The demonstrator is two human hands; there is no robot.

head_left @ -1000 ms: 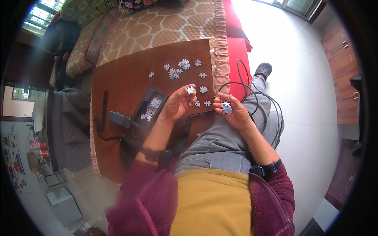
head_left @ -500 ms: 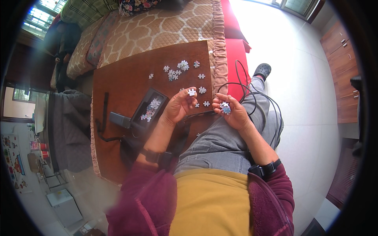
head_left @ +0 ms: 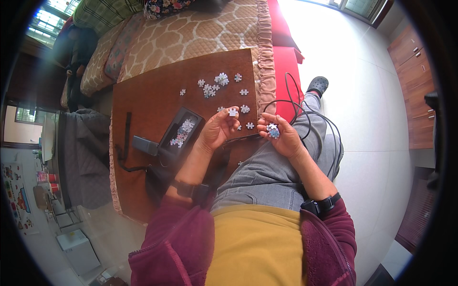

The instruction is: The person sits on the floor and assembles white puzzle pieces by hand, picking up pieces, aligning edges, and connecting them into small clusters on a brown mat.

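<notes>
Between the thumb and fingers of my left hand (head_left: 218, 129) I pinch one white jigsaw piece (head_left: 232, 112), held up above the brown board. My right hand (head_left: 284, 137) is palm up, fingers curled round a small bunch of jigsaw pieces (head_left: 273, 130), white and bluish. Several loose jigsaw pieces (head_left: 210, 90) lie on the board (head_left: 152, 100) beyond my left hand, some in a small heap, others singly along the right edge. Left of my left wrist, a dark open box (head_left: 183, 114) holds more pieces (head_left: 183, 132).
A grey-blue block-shaped object (head_left: 144, 145) and a black strap (head_left: 128, 136) lie left of the box. Black cable (head_left: 310, 112) loops over my leg beside the red bench (head_left: 286, 71). Beyond the board is a patterned bedspread (head_left: 200, 33). Another person (head_left: 78, 66) is at the far left.
The piece in my left hand has tilted slightly, and that hand has shifted a little. My right hand stays where it was with its bunch of pieces.
</notes>
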